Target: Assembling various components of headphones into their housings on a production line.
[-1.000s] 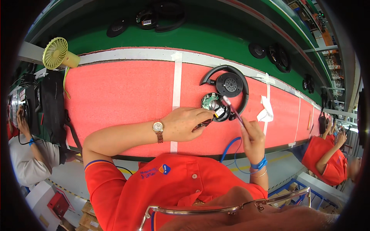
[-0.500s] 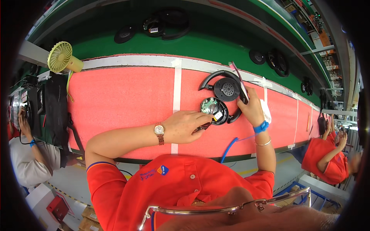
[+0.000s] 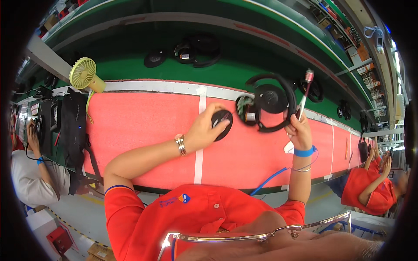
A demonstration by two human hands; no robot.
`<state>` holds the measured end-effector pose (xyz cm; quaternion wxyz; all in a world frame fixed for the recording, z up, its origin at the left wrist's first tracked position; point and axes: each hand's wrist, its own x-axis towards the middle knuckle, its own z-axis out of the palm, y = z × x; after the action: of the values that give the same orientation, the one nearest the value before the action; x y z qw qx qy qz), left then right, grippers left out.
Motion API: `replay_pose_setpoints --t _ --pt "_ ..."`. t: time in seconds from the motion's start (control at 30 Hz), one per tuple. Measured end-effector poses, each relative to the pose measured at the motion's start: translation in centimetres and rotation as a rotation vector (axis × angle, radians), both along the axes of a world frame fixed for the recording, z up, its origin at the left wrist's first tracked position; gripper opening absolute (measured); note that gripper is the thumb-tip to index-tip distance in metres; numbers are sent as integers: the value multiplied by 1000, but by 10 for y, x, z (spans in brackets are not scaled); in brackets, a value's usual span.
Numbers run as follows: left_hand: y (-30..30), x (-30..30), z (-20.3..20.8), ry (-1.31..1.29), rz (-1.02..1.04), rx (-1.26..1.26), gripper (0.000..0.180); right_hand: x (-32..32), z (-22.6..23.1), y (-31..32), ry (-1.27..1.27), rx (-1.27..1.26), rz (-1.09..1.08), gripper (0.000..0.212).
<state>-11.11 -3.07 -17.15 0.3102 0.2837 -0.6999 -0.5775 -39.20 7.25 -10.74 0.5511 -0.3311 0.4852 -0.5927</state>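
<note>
My left hand (image 3: 204, 130) grips a round black disc, like an ear-cup cover (image 3: 222, 130), just above the pink mat. In my right hand (image 3: 300, 132) are black headphones (image 3: 291, 98), held up by the headband, along with a toothbrush (image 3: 303, 101) whose bristles point away from me. One ear cup (image 3: 247, 104) is uncovered, showing a green circuit board and a small labelled part. The second ear cup (image 3: 272, 99) has its dark round face toward me. A blue strap (image 3: 305, 152) circles my right wrist.
Beyond the pink mat (image 3: 143, 122), a green surface (image 3: 126, 65) bears more opened headphones (image 3: 198, 50) and a loose disc (image 3: 155, 58). A yellow-green fan (image 3: 83, 74) and a black bag (image 3: 74, 126) stand left. A blue coiled cord (image 3: 270, 179) crosses the front edge. Co-workers sit both sides.
My right hand has raised the headphones and toothbrush off the mat. My left hand has moved away from the uncovered ear cup, with the black disc now plainly in its grip.
</note>
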Motion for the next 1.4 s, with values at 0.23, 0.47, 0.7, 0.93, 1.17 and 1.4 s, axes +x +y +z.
replay_pose_setpoints --t 0.23,0.47,0.7,0.93,1.17,1.4 --pt "-85 -70 -6 110 84 262 29 13 -14 -38 780 -223 -256 22" --pt "-124 -101 -48 129 330 39 17 19 -31 -69 1263 -384 -65 18" --pt "-118 -95 -39 92 277 -79 9 -8 -46 -92 887 -339 -382 29" --pt "-116 -92 -39 -53 264 -325 24 -24 -55 -134 201 -258 -664 23" --pt "-132 -79 -33 -521 475 -968 34 -65 -91 -136 147 12 -649 29" --pt "-142 -69 -32 -620 455 -1030 21 -50 -95 -136 587 217 -477 37"
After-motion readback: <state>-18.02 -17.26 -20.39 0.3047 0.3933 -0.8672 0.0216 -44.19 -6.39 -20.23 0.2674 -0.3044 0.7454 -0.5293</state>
